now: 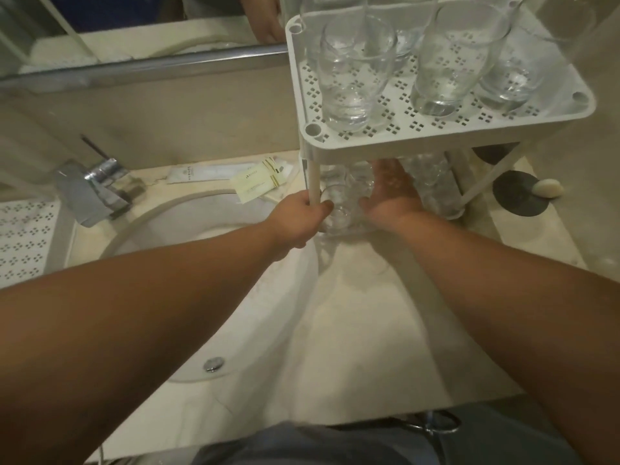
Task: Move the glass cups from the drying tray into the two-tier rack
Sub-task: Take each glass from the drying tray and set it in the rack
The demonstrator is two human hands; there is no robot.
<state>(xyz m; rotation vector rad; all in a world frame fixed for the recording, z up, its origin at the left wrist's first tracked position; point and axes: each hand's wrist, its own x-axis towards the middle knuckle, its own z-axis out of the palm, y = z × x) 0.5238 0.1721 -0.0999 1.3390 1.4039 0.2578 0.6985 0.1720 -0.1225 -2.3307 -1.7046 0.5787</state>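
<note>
The white two-tier rack (446, 142) stands on the counter to the right of the sink. Several clear glass cups (352, 78) stand upright on its perforated upper tier. More glasses (432, 182) crowd the lower tier, half hidden under the upper one. My left hand (297, 218) is closed around the rack's front left post. My right hand (389, 193) reaches into the lower tier among the glasses, fingers spread; the upper tier hides its fingertips, so I cannot tell if it holds a glass. The white perforated drying tray (23, 236) shows at the far left edge.
A round white sink (188, 229) with a chrome faucet (97, 189) lies between tray and rack. Paper sachets (258, 179) rest behind the basin. A black round dish (513, 193) with a pale soap sits right of the rack. A mirror runs along the back wall.
</note>
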